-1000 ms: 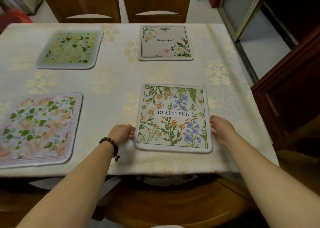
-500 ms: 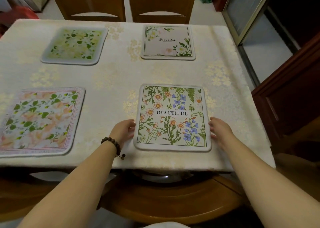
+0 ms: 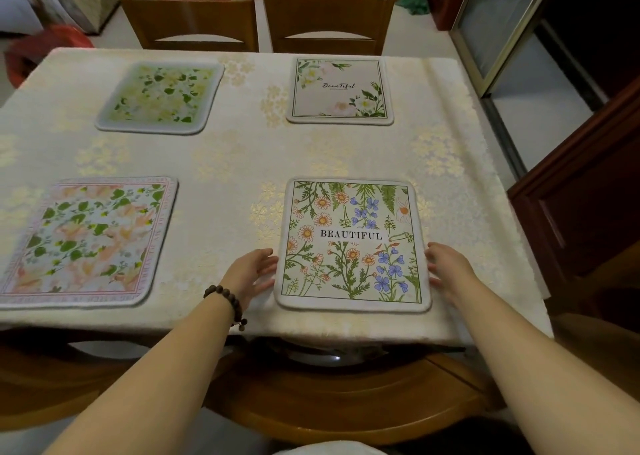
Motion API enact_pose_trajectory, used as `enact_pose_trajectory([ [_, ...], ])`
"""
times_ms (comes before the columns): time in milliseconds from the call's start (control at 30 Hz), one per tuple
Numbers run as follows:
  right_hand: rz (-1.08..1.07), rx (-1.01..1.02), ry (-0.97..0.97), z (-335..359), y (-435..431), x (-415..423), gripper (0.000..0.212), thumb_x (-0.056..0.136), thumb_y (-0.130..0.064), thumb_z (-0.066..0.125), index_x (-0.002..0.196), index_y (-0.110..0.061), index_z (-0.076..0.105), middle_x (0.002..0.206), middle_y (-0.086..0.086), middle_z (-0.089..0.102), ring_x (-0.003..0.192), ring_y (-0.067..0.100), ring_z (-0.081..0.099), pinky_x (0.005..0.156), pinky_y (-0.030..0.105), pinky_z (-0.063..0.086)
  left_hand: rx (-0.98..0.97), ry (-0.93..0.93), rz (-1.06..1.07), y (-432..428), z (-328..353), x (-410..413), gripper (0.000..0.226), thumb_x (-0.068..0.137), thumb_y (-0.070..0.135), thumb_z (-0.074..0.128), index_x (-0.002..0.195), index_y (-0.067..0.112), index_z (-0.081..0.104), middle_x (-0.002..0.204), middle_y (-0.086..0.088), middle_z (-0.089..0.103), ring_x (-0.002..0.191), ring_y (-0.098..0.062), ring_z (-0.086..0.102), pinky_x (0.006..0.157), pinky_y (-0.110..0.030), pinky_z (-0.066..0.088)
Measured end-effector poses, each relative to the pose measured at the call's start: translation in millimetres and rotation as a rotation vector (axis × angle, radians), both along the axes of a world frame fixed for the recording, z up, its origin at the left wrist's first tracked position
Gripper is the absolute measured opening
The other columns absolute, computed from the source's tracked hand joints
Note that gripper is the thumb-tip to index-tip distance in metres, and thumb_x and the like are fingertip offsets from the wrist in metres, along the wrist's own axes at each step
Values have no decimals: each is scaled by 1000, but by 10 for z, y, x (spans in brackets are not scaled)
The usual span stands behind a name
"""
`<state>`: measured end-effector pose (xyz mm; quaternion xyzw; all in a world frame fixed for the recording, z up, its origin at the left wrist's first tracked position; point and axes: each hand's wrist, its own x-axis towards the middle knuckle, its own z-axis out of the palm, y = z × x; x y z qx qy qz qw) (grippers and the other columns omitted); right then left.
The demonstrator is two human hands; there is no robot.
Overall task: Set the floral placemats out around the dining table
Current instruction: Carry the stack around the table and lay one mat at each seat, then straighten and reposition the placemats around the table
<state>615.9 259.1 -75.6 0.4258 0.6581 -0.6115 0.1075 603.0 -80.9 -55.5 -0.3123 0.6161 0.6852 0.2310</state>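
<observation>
A wildflower placemat [image 3: 353, 243] printed BEAUTIFUL lies flat near the table's front edge. My left hand [image 3: 251, 272] sits at its left edge with fingers relaxed and spread, fingertips at the border. At the right edge, my right hand [image 3: 448, 267] is open too, fingertips touching the mat. A pink and green leafy placemat [image 3: 86, 240] lies at the front left. A yellow-green placemat [image 3: 161, 98] is at the back left. A pale placemat [image 3: 341, 91] with script lettering is at the back right.
The table carries a cream tablecloth [image 3: 242, 156] with gold flowers. Two wooden chairs [image 3: 258, 25] stand along the far side, and a wooden chair [image 3: 346, 395] is below the near edge. A dark wooden cabinet [image 3: 588, 195] stands at the right.
My left hand's fingers have uncurled from the wildflower mat's edge and now lie spread beside it. The mat stays in place. The camera has drawn back a little.
</observation>
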Motion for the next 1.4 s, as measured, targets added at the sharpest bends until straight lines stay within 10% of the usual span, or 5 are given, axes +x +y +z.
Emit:
enact_pose_trajectory([
  [133, 50, 139, 59, 94, -88, -20, 19, 86, -20, 45, 85, -18, 65, 84, 1, 65, 78, 21, 60, 65, 30, 45, -57, 25, 57, -53, 45, -8, 34, 95, 29, 49, 121, 8, 57, 118, -13, 62, 109, -29, 60, 91, -44, 50],
  [333, 210, 67, 139, 258, -687, -177, 39, 93, -23, 50, 132, -18, 55, 124, 7, 58, 108, 22, 56, 92, 43, 49, -148, 111, 356, -329, 150, 66, 29, 95, 31, 47, 109, 9, 60, 113, -11, 63, 106, -26, 59, 89, -43, 48],
  [833, 958, -182, 289, 827, -3127, -508, 24, 93, -25, 51, 115, -22, 59, 112, 4, 62, 99, 21, 62, 76, 36, 50, -186, 361, 1029, -1713, 863, 1167, 23, 94, 34, 49, 99, 17, 63, 108, -6, 64, 102, -19, 62, 85, -36, 50],
  [1400, 1075, -221, 316, 1051, -5054, -204, 20, 92, -18, 51, 110, -20, 61, 108, 6, 63, 97, 23, 63, 77, 39, 51, -190, 377, 1252, -3195, 818, 2106, 33, 94, 31, 47, 118, 11, 58, 110, -4, 63, 104, -19, 62, 84, -34, 50],
])
